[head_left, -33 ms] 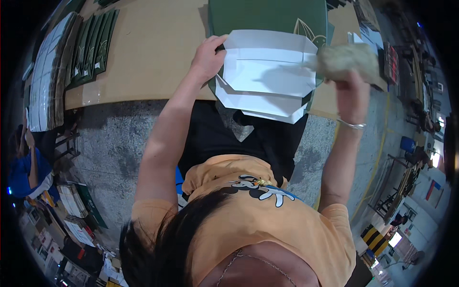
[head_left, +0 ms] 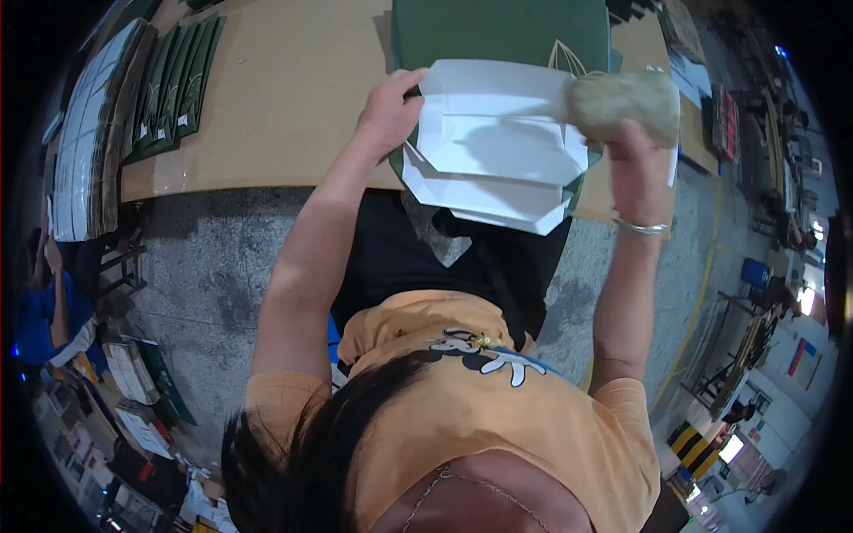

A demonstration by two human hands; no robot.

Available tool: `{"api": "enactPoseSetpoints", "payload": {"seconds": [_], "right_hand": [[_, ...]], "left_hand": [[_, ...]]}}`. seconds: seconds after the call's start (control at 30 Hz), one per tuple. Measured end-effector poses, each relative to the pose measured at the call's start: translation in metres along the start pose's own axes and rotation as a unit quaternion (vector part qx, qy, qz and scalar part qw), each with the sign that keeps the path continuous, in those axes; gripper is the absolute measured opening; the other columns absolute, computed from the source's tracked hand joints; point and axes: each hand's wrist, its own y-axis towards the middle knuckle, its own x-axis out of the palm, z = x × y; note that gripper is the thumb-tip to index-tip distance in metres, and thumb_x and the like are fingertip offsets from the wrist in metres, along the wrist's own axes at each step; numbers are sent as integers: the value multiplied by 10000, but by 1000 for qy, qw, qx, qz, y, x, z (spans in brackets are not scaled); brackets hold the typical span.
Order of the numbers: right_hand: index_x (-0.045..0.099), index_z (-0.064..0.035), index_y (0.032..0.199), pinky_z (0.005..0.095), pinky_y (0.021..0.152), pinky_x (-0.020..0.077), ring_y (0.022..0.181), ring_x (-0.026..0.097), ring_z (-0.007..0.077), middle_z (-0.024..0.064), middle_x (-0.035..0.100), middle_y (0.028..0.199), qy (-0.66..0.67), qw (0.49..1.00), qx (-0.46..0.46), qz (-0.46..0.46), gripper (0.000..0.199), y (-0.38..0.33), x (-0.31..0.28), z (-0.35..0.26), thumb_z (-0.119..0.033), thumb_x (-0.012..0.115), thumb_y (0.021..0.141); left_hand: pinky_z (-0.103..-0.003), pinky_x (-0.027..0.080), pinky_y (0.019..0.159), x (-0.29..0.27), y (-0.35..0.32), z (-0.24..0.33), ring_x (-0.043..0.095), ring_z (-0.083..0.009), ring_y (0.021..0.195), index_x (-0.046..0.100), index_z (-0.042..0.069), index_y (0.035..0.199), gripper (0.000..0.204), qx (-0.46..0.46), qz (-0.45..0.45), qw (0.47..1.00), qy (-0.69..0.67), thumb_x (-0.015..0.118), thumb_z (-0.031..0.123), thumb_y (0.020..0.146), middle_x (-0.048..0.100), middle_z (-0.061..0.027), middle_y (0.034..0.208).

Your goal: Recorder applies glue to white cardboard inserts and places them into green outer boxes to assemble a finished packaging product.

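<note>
In front of me a green paper bag (head_left: pixel 498 35) lies with its white inner end flaps (head_left: pixel 498 133) folded open toward me, overhanging the table edge. My left hand (head_left: pixel 391 115) pinches the flaps' far left corner between thumb and fingers. A blurred, beige-grey, sponge-like block (head_left: pixel 626 102) is in my right hand (head_left: pixel 638 164), over the right end of the flaps. I cannot tell whether the block touches the paper. Its shadow falls across the white surface. Thin tan cords (head_left: pixel 566 59) show on the bag's right side.
The bag rests on a brown board-topped table (head_left: pixel 275 98). Several folded green bags (head_left: pixel 173 84) and a tall stack of pale flat pieces (head_left: pixel 93 133) stand at the left. A person in blue (head_left: pixel 58 320) is farther left. Concrete floor (head_left: pixel 222 266) lies below.
My right hand has moved left with the sponge-like block, bringing it further over the flaps' right end. My left hand keeps its hold, with only a slight shift.
</note>
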Motion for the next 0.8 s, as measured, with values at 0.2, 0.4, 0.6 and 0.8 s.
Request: {"api": "enactPoseSetpoints", "payload": {"seconds": [0.2,0.4,0.6,0.8], "right_hand": [[490,7,1148,307,811,527,932,626,174,88,628,1054,-85,993,-76,12,583,30,95,24,-119,841,701],[495,0,1143,304,829,515,933,630,172,92,648,1019,-199,976,-85,4,628,36,108,36,-212,864,681],[496,-9,1152,296,829,510,937,630,166,87,649,1033,-237,967,-87,13,622,36,113,41,-218,858,692],[496,-15,1151,295,829,510,947,627,166,84,642,1050,-232,967,-102,3,609,40,115,46,-230,852,706]], "left_hand": [[-289,469,817,5,6,8,623,-182,923,646,7,1110,271,-50,28,998,-36,600,146,881,669,-99,990],[-259,484,778,-9,11,19,627,-123,837,670,30,1076,244,-158,-21,980,-115,621,157,874,697,-52,918],[-256,487,757,-11,11,20,628,-112,818,685,67,1065,227,-162,-36,979,-118,621,168,872,705,-40,906],[-268,491,746,-13,13,20,633,-129,792,689,77,1060,229,-153,-43,983,-97,617,178,868,708,-61,883]]}}
